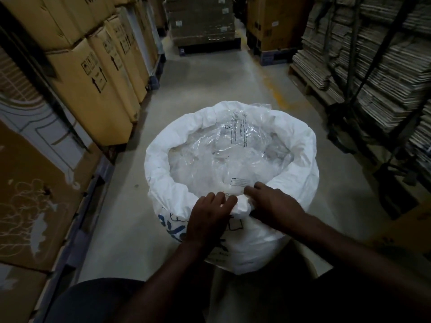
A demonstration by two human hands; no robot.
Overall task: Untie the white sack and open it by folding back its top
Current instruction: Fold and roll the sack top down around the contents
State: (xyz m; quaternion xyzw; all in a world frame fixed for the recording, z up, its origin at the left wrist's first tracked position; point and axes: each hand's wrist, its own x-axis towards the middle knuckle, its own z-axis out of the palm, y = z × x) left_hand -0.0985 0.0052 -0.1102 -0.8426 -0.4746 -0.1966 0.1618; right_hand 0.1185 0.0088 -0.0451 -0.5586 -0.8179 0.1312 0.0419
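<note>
Head view: I see the left hand (207,217) and right hand (272,206) pinching the near rolled rim of the white sack (300,159), which stands upright on the floor (210,85), mouth upward, clear plastic (233,155) inside.

Black up-arrow handling marks on the cardboard boxes (98,82) (sack and plastic print too blurred to read)

**Materials and finish, as seen**

The sack (300,159) under my hands is white woven-looking plastic cloth, matt and crumpled at its rolled rim. Inside lies clear plastic film (233,145), glossy and wrinkled, with printed panels. The boxes (93,73) on my left are brown cardboard, matt. The floor (205,85) is smooth grey concrete with a dull sheen.
</note>
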